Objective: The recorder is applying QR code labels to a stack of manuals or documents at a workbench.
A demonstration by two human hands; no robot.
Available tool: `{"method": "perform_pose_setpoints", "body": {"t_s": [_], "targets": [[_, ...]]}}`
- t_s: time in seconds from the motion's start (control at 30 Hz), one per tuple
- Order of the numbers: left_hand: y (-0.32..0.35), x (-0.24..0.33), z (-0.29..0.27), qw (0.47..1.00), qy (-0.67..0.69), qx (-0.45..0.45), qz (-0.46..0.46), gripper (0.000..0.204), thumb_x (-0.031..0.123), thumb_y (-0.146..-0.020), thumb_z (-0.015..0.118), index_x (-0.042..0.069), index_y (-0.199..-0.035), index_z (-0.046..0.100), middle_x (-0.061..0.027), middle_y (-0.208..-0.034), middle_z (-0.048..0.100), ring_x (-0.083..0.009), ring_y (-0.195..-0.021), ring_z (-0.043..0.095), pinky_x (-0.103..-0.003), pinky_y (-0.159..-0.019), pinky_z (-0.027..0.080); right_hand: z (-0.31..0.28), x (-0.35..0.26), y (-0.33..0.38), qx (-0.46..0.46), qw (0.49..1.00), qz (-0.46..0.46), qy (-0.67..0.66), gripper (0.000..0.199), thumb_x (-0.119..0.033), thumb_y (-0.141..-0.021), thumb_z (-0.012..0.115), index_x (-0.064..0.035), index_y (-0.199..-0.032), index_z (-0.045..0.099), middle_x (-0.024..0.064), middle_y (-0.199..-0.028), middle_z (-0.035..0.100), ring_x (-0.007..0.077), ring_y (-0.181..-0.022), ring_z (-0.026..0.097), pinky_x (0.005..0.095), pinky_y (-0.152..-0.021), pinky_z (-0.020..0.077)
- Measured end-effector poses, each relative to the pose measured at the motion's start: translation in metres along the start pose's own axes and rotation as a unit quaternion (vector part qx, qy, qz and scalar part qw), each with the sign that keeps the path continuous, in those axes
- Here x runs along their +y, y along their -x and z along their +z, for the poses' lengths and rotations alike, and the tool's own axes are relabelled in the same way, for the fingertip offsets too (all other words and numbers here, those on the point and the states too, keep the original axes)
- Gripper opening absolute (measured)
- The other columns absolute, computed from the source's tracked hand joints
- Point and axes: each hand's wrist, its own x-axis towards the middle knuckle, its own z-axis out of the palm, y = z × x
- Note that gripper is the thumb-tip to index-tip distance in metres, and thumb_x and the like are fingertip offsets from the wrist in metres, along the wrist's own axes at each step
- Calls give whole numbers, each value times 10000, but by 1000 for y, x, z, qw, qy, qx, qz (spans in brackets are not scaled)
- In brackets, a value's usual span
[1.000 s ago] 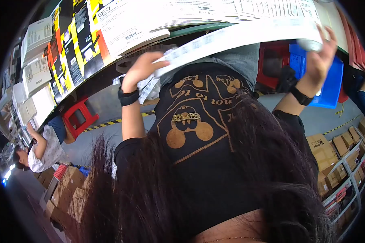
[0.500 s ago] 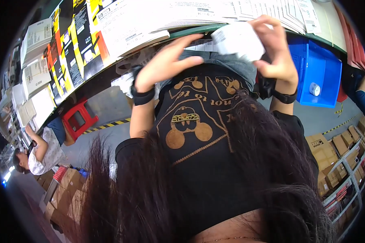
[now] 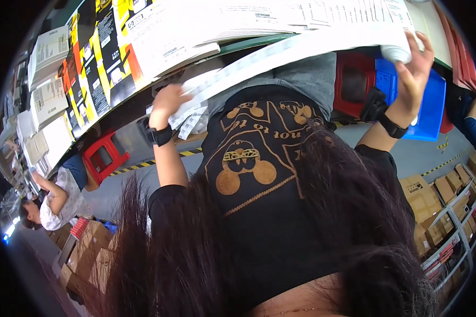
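Note:
A long white strip of labels (image 3: pixel 280 57) is pulled taut across the front of my body, just off the table edge, with faint grey print along it. My left hand (image 3: pixel 168 104) pinches its free end at the left, fingers closed. At the right end, my right hand (image 3: pixel 417 66) grips the rest of the label roll (image 3: pixel 396 54), with fingers and thumb around it. Beyond the strip lie stacks of printed white sheets (image 3: pixel 238 24) on the table.
Black, yellow and orange printed packaging (image 3: pixel 103 63) covers the table's left part. A blue bin (image 3: pixel 431 108) stands at the right, near a red stool (image 3: pixel 351 79). Another red stool (image 3: pixel 104 156) and a co-worker (image 3: pixel 63 195) are at the left. Cardboard boxes (image 3: pixel 418 195) fill shelving behind.
My hands have moved apart, left hand down-left and right hand to the right. The white roll has been drawn out into a long strip, and my left hand has closed on its end.

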Motion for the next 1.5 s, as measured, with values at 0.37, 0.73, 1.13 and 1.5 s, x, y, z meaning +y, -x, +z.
{"method": "perform_pose_setpoints", "body": {"t_s": [0.37,0.73,1.13,1.5], "targets": [[26,81,-58,914,298,62,270,491,297,-762,633,10,-1137,499,-159,-1108,549,-242,-1035,527,-302,-870,398,51,-3,7,-180,980,43,-75,696,-95,-610,610,-27,-1210,263,190,-1182,437,265,-1132,414,352,-960,305],[25,175,-79,766,517,11,381,272,263,-758,652,16,-828,566,-25,-726,559,-90,-701,513,-223,-655,417,79,-29,6,-328,944,-37,3,658,59,-582,573,-36,-1173,300,160,-1116,447,240,-1081,448,352,-921,364],[27,181,-81,739,577,-54,344,270,196,-795,634,73,-614,477,71,-578,449,11,-559,396,-154,-484,297,86,-40,6,-323,944,9,72,684,46,-567,597,-40,-1205,366,111,-1162,431,223,-1076,453,349,-880,412],[29,179,-78,701,615,-23,361,270,177,-817,609,90,-626,438,81,-587,430,19,-547,369,-145,-468,277,93,-42,3,-301,953,21,8,525,-209,-742,509,-41,-1225,391,102,-1138,460,190,-1092,436,285,-884,359]]}}
